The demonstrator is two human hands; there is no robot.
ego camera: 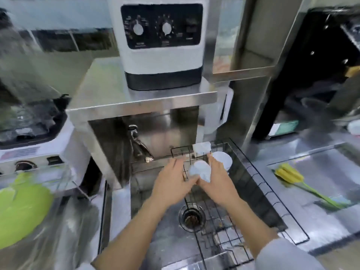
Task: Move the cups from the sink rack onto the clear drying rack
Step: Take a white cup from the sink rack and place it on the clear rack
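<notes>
A black wire sink rack (272, 193) spans the steel sink. At its far end are pale cups: one (199, 170) between my two hands, a round one (224, 159) just right of it, and a third (201, 148) behind. My left hand (173, 182) touches the near cup from the left with fingers spread. My right hand (218, 182) wraps it from the right. The clear drying rack (64, 180) is at the left edge, blurred, beside a green bowl (21, 211).
A faucet (136, 141) hangs under a steel shelf (142, 102) that carries a white appliance (161, 45). The sink drain (191, 218) lies below my wrists. A yellow brush (292, 175) rests on the right counter. A blender (29, 121) stands at left.
</notes>
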